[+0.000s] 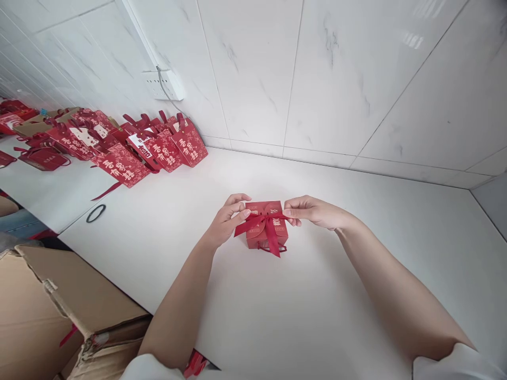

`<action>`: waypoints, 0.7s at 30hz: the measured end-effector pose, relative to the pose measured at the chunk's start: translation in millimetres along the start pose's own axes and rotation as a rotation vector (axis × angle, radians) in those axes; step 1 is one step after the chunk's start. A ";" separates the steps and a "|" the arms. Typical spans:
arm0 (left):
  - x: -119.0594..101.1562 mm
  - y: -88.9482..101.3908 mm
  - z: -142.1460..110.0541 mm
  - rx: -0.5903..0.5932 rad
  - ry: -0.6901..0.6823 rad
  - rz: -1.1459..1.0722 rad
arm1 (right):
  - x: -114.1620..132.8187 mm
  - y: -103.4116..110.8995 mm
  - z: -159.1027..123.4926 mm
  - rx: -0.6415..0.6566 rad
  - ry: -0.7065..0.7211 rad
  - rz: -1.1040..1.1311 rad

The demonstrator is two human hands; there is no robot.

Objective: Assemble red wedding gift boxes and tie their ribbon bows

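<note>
Your right hand [307,210] pinches one loop of the red ribbon [272,236] between thumb and index finger; your left hand [228,217] appears to pinch the opposite loop, its upper finger lifted away, though the exact contact is partly hidden. The knot sits between them on top of the small red box [254,242], which rests on the white worktop [317,301] in front of you, with one ribbon tail angled left and the other hanging down the front. A dark red cord [282,249] shows at the foot of the box.

Unequal pull from your hands could leave the bow lopsided, or drag a tail back through and undo the knot. Too hard a tug might buckle the curved top flaps or skid the box, since neither palm seems to brace it.

Further out, printed red bags [122,164] crowd the left side by the wall, well apart from your work. Nearer you, a large cardboard carton [79,287] stands beside the worktop's left edge; a wide swing of your left elbow might knock it.
</note>
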State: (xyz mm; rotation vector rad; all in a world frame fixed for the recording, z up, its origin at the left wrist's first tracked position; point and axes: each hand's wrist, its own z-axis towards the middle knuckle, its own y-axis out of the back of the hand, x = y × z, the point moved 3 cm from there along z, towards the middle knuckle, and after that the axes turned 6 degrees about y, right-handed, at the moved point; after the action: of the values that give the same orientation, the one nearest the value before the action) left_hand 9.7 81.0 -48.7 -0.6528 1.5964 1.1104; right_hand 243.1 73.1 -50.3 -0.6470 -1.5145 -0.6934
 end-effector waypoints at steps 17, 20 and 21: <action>-5.1 -3.3 -6.5 0.016 0.065 -0.007 | -3.3 5.7 -4.9 0.044 -0.038 0.005; -1.8 -3.6 -5.9 0.061 0.129 -0.069 | -0.6 1.1 -2.5 0.018 -0.014 -0.026; -0.9 -3.3 -5.4 0.047 0.136 -0.073 | 1.1 -1.0 -1.7 0.011 0.006 -0.043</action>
State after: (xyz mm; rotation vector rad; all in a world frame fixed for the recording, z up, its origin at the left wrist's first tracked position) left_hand 10.4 74.6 -48.7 -0.7626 1.6954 0.9898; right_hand 243.4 71.2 -49.3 -0.6054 -1.5295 -0.7191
